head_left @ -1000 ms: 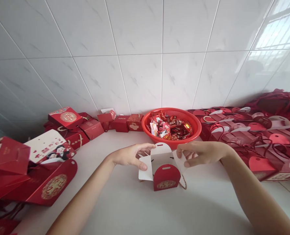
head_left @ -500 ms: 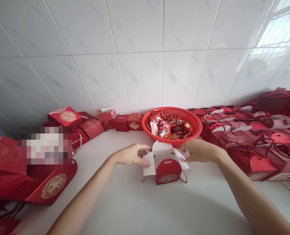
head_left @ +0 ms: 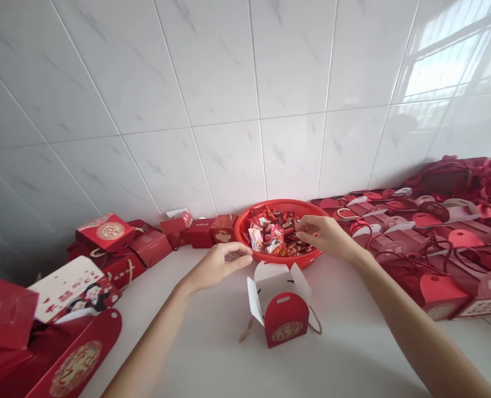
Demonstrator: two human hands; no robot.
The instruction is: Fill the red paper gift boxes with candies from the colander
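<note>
A small red box with white inner flaps stands open on the white table, a rope handle at each side. Behind it sits a red plastic basket holding many wrapped sweets. My left hand hovers at the basket's front left, above the box's left flap, fingers apart and holding nothing. Over the right part of the basket, my right hand reaches down to the sweets with bent fingers; whether it grips one cannot be made out.
Rows of red gift boxes fill the right side. More red boxes line the tiled wall at the left, and an opened large red box lies at the near left, beside a white printed box.
Both hands have left the small box's flaps. My right hand has moved over the basket, and my left hand has drawn back a little. The view has shifted slightly.
</note>
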